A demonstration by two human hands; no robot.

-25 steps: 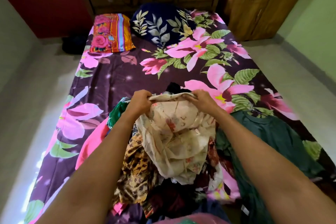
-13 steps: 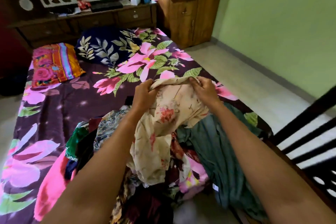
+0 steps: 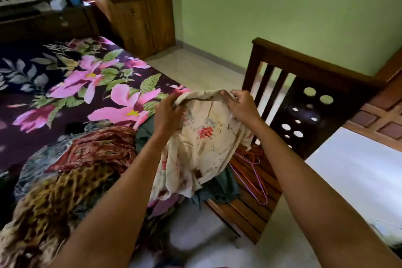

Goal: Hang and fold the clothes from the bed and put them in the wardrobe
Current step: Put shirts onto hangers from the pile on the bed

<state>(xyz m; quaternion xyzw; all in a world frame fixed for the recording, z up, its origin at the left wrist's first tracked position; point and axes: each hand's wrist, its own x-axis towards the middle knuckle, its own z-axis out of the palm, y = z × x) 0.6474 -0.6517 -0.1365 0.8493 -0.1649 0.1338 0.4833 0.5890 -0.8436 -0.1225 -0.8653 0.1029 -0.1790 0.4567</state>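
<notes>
The head camera looks down along a bed [image 3: 32, 143] covered by a dark purple sheet printed with large pink flowers and green leaves. One dark blue pillow with a pale leaf print [image 3: 26, 67] lies near its far end, below a dark wooden headboard unit [image 3: 43, 22]. Pale floor tiles [image 3: 206, 67] run beside the bed to a green wall [image 3: 282, 17], and a tall wooden door [image 3: 141, 6] stands in the far corner.

Both of the person's hands are raised over the bed's right edge. The left hand [image 3: 167, 113] and the right hand [image 3: 239, 106] each pinch the top edge of one cream floral garment [image 3: 202, 135], fingers curled into the cloth, and it hangs down between them.

Under it, a heap on the bed shows four other pieces: a leopard-print cloth [image 3: 54, 198], a red-brown patterned cloth [image 3: 97, 148], a grey-blue printed cloth [image 3: 37, 165] and a dark green garment [image 3: 221, 183].

One dark wooden chair [image 3: 304, 98] stands just beside the bed. Thin wire hangers [image 3: 254, 172], at least two, lie on its slatted seat.
</notes>
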